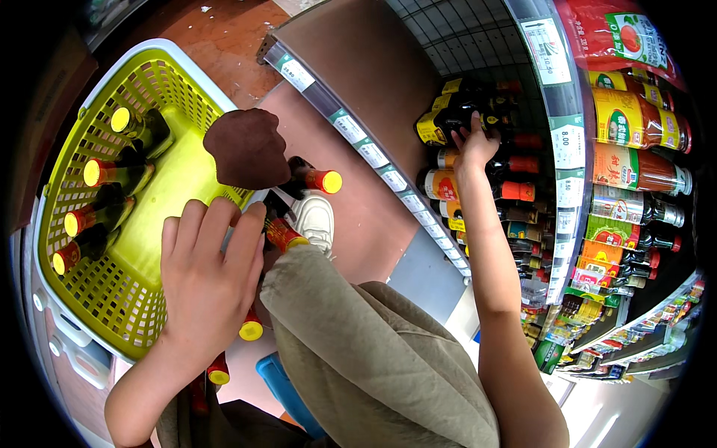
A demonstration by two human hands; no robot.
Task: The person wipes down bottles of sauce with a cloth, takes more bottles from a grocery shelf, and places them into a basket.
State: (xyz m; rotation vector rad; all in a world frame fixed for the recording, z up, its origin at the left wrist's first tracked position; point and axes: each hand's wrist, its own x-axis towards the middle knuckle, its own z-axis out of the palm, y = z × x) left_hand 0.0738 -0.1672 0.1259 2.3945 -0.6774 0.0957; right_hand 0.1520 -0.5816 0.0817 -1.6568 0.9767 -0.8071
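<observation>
At the lower shelf, my right hand (476, 147) is on a dark sauce bottle (434, 127) with a yellow label, fingers spread around its shoulder and neck. Similar dark bottles with yellow labels crowd just behind it. My left hand (210, 257) rests at the near rim of a yellow-green plastic basket (140, 64), its fingers bent; what lies under them is hidden. Close to its thumb is a bottle with a red neck and yellow cap (284, 234). Inside the basket, several dark bottles with yellow caps (94, 172) stand along the far-left side.
More yellow-capped bottles (325, 182) stand on the floor around my knee and white shoe (315, 221). A price-tag rail (364, 151) edges the lower shelf (358, 61); another rail (568, 145) fronts the shelf above, stocked with sauces. A dark brown patch blots out part of the basket's edge.
</observation>
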